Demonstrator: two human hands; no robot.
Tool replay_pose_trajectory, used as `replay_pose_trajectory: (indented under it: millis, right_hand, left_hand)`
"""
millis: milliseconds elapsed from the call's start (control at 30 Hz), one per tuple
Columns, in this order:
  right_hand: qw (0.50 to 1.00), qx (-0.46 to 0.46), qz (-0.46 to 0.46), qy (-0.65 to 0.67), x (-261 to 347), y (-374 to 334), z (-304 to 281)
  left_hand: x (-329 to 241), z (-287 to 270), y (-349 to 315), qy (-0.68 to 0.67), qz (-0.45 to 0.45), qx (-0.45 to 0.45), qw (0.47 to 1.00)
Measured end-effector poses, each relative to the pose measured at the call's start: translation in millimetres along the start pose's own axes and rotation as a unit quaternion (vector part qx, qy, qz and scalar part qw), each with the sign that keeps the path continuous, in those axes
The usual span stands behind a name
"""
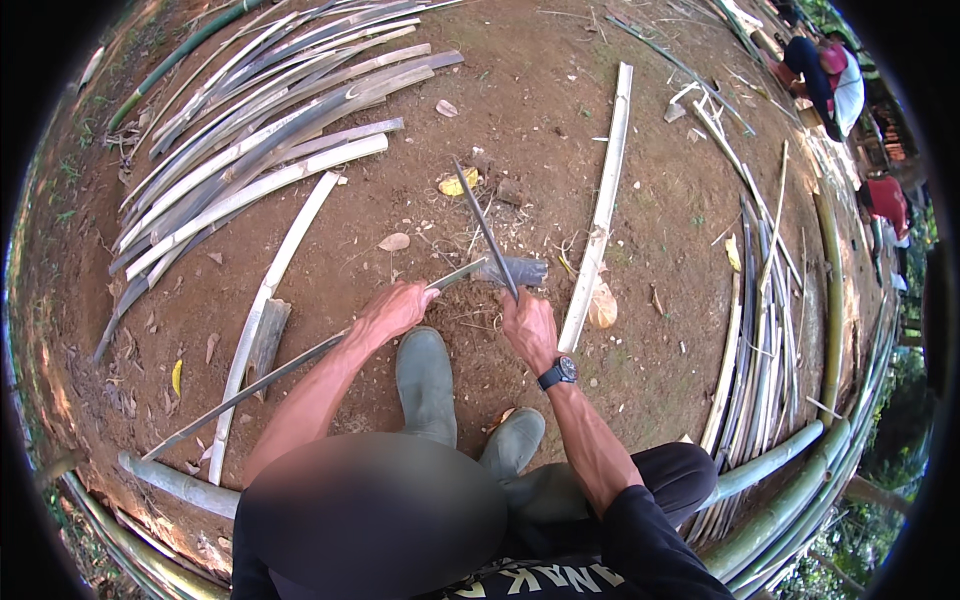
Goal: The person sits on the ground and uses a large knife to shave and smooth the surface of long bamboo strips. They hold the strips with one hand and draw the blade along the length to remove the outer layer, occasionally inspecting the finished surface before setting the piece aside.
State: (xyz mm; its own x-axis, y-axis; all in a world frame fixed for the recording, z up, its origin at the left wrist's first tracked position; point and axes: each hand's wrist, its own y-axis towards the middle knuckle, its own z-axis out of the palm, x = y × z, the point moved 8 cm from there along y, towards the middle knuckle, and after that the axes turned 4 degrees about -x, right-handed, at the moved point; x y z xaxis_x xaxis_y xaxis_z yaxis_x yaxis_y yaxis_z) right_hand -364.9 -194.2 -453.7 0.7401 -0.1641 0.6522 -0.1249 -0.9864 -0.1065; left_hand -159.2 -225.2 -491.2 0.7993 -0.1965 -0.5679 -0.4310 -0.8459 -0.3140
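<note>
My left hand (396,306) is closed around a long thin bamboo strip (292,365). One end of the strip reaches past my fingers toward a short dark bamboo piece (527,271) on the soil, and the rest trails back under my left forearm to the lower left. In my right hand (530,326), which has a watch on its wrist, is a long narrow-bladed knife (484,226). Its blade points away and slightly left, crossing over the short piece near the strip's end. Whether the blade touches the strip I cannot tell.
Split bamboo slats (290,130) lie piled at the far left. Single slats (602,215) flank my hands, and thin strips (765,340) are bundled at right. Green bamboo poles (780,510) lie beyond. My rubber boots (425,380) stand close by; another person (835,80) crouches far right.
</note>
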Motion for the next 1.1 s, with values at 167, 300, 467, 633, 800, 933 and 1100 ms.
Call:
replay_pose_trajectory:
  millis: [167,300,467,633,800,933,1100]
  right_hand:
    - [1.0,0.008,-0.011,-0.025,-6,-2,6]
    - [0.993,0.069,0.017,-0.092,-52,-15,24]
    - [1.0,0.011,0.022,0.015,3,0,1]
    - [0.997,0.043,0.048,-0.043,-35,-10,20]
    - [0.997,0.056,0.021,-0.042,-39,-13,21]
    - [0.998,0.02,0.051,0.014,0,-4,2]
    - [0.997,0.066,0.032,-0.037,-40,-13,26]
  left_hand:
    - [0,-2,-2,0.0,-0.016,0.008,1.0]
    - [-3,3,2,-0.002,-0.019,0.019,1.0]
    - [12,12,-5,-0.012,-0.007,-0.004,1.0]
    - [7,16,0,-0.04,-0.006,-0.012,0.999]
    - [6,19,-5,-0.038,-0.015,-0.006,0.999]
    - [10,16,-11,-0.036,-0.025,-0.012,0.999]
    - [7,21,-5,-0.04,-0.021,0.004,0.999]
